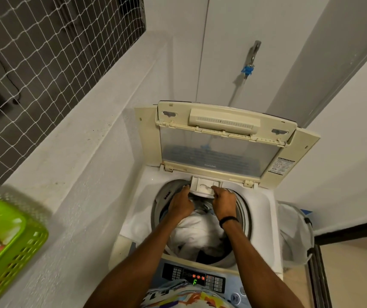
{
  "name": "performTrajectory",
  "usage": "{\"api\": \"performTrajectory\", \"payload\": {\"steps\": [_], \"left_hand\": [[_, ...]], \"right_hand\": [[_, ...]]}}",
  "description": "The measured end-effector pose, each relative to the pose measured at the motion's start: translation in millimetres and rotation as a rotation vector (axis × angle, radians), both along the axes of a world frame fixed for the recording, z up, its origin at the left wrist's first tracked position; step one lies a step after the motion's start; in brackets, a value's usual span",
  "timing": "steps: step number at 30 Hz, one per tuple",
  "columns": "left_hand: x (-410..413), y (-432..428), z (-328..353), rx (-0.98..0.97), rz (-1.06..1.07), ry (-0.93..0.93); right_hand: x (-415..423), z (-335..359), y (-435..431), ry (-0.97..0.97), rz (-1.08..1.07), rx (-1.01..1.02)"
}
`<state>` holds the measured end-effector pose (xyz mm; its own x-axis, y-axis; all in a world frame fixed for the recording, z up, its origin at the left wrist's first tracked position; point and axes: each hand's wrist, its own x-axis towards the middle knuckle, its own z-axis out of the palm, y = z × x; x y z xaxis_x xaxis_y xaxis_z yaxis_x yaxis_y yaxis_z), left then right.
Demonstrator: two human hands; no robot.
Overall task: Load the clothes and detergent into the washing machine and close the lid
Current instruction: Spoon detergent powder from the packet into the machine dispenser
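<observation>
Detergent drawer (205, 187) juts over the clothes (197, 232) at the back rim of the drum (243, 215); my left hand (181, 203) and right hand (223, 203) grip its front corners. I'd move it evenly, kept level, no jamming.

single head-worn wide-angle view. looks forward and steeply down onto the washing machine (149, 183) from close above its control panel (178, 272). raised lid (218, 152) sits mid-frame; straight wall lines bow near edges.
</observation>
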<state>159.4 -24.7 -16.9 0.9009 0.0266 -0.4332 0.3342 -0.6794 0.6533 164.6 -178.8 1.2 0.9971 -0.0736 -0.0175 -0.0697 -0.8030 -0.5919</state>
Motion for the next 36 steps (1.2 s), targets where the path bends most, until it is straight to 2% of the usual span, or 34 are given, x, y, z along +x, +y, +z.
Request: {"api": "performTrajectory", "payload": {"steps": [5,9,11,14,19,22,27,31,34,36], "left_hand": [[-5,8,9,-0.011,0.053,-0.055],[-10,13,16,-0.014,0.094,-0.078],[-13,15,22,-0.006,0.118,-0.108],[-19,23,37,-0.01,0.171,-0.174],[-37,41,82,-0.067,0.353,-0.345],[-54,60,122,-0.085,0.472,-0.475],[-108,103,196,-0.126,0.646,-0.718],[-167,135,242,-0.156,0.787,-0.848],[-214,159,261,-0.058,0.926,-0.896],[-244,172,267,0.064,1.033,-0.913]], "right_hand": [[-6,0,-6,0.002,-0.063,0.053],[-8,-3,-6,-0.081,-0.265,0.123],[-10,3,-5,-0.033,-0.385,0.296],[-8,10,-3,0.193,-0.522,0.726],[-8,41,20,0.444,-0.528,1.306],[-12,70,40,0.521,-0.406,1.476],[-21,131,83,0.682,-0.127,1.557],[-36,182,131,0.764,0.096,1.507],[-52,215,172,0.796,0.288,1.416],[-64,231,200,0.732,0.444,1.326]]}}
